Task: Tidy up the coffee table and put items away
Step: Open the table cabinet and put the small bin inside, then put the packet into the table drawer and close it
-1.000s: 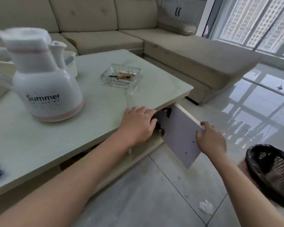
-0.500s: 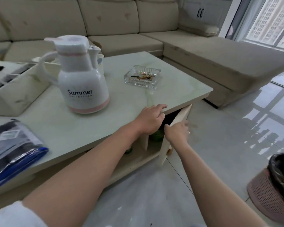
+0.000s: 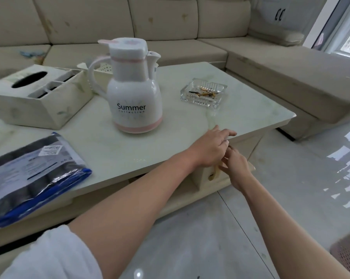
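Observation:
The pale marble coffee table (image 3: 240,117) carries a white and pink jug marked "Summer" (image 3: 133,93), a glass ashtray (image 3: 204,92) with butts in it, a cream tissue-box organiser (image 3: 37,97) and a blue-edged plastic packet (image 3: 31,178). My left hand (image 3: 212,148) lies over the table's front edge, fingers relaxed and extended. My right hand (image 3: 235,166) presses flat against the cabinet door (image 3: 244,146) under the table top, which looks shut. Neither hand holds anything.
A beige corner sofa (image 3: 291,69) wraps round the back and right of the table. Glossy tiled floor (image 3: 301,188) lies to the right. A pinkish bin's rim (image 3: 349,256) shows at the lower right corner.
The cabinet door swung from wide open to shut under my right hand's push. My left hand stayed on the table edge. The view rose and turned left, bringing the organiser and packet into sight.

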A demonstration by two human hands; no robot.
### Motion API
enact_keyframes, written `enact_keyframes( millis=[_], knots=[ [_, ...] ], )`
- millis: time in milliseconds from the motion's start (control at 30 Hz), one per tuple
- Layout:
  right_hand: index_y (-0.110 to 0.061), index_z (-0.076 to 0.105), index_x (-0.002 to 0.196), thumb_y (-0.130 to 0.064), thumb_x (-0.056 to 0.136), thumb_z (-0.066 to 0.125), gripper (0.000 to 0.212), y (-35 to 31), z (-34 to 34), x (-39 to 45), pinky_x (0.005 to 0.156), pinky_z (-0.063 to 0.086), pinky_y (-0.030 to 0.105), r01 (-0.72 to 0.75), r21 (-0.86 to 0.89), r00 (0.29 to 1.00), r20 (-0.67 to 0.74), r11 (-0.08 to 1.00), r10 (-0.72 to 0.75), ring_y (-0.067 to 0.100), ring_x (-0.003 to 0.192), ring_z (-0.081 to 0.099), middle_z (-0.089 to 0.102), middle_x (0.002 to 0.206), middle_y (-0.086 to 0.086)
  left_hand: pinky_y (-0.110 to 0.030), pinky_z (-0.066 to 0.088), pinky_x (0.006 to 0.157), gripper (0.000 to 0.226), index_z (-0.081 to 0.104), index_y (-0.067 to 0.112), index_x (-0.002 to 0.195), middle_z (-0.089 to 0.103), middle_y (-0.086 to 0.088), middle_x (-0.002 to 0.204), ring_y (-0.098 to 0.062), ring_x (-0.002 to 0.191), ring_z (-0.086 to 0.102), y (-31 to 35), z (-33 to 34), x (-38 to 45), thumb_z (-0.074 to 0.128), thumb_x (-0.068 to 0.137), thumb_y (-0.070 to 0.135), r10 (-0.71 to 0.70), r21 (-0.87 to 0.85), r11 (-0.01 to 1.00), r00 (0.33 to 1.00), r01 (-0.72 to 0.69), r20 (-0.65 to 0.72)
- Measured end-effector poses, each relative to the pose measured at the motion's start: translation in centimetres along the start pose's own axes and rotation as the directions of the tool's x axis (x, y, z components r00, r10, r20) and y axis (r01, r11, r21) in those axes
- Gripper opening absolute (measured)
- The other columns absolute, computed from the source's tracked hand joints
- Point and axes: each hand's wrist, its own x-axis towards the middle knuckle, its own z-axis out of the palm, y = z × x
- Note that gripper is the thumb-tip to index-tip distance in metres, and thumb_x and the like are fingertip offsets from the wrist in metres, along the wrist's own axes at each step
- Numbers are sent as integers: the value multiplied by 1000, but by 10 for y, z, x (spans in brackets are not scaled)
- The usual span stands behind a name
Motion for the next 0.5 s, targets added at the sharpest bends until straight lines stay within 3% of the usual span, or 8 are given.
enact_keyframes(
  millis=[100,133,200,267,367,500],
  knots=[
    [-26,44,145,-29,101,44,43,5,-3,-9,104,47,48,-7,-94,993,118,996,18,18,124,55,60,135,-1,-37,33,111,40,53,16,138,53,-14,139,-28,138,41,3,-1,-6,35,102,10,4,-7,1000,1000,-4,-28],
    [-22,41,146,-28,101,45,45,5,-3,-13,104,47,47,28,-147,996,92,989,-14,18,123,56,59,135,-1,-41,36,109,39,54,15,137,55,-13,135,-28,131,48,7,-2,-10,37,102,9,17,-6,1000,1000,-17,-23],
    [-22,54,125,-23,95,50,30,-2,3,-26,91,54,37,190,-201,977,-58,961,-205,11,108,64,67,117,-2,-43,40,105,37,55,16,135,58,-9,131,-26,119,55,14,-7,-26,43,100,12,57,28,998,998,-57,-16],
    [-30,60,97,-15,87,51,20,-22,20,-47,67,51,20,378,-235,906,-107,896,-410,-5,83,64,68,93,-9,-40,38,108,33,60,17,129,64,-4,124,-22,114,58,16,-20,-51,47,98,13,120,85,990,989,-113,-86],
    [-26,62,94,-10,86,51,20,-55,63,-77,55,48,14,499,-148,861,-21,854,-507,-3,67,63,68,77,-10,-29,40,100,28,65,20,121,67,0,116,-14,108,57,10,-60,-99,51,97,16,143,103,988,944,-117,-298],
    [-20,60,109,-23,98,53,13,-84,136,-108,57,55,20,484,-105,860,243,869,-449,9,69,69,71,86,0,-18,42,81,24,63,26,118,63,5,119,-10,104,58,-9,-117,-162,47,100,26,-48,100,989,875,109,-481]
  ],
)
